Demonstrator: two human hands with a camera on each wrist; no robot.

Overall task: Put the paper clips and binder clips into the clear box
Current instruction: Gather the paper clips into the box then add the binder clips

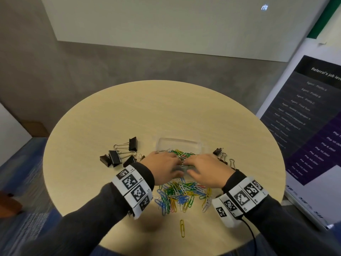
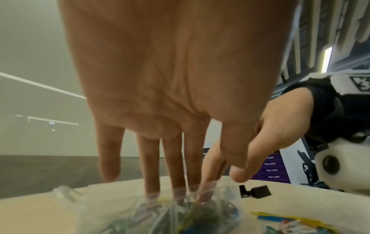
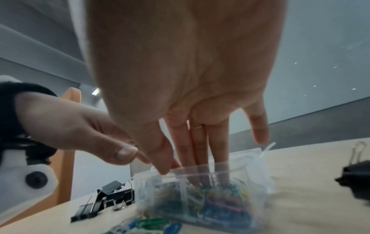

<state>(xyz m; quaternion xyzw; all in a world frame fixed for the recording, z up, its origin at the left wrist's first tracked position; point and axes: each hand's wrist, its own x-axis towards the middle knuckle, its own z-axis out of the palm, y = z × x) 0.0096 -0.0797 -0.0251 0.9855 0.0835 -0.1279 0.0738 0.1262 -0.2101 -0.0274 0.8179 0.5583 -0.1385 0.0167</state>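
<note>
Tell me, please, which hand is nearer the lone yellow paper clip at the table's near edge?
Left, narrowly. The left hand and right hand both rest at the clear box, well beyond the yellow paper clip.

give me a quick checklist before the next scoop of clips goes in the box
1. Box open, lid back: ok.
2. Room left in box: cannot tell, paper clips already pile inside.
3. Left hand free: ok, straight fingers press into the box.
4. Right hand free: ok, same.
5. Loose paper clips within reach: ok, near side of the box.
6. Binder clips in box: not ok, they lie on the table on both sides.
</note>
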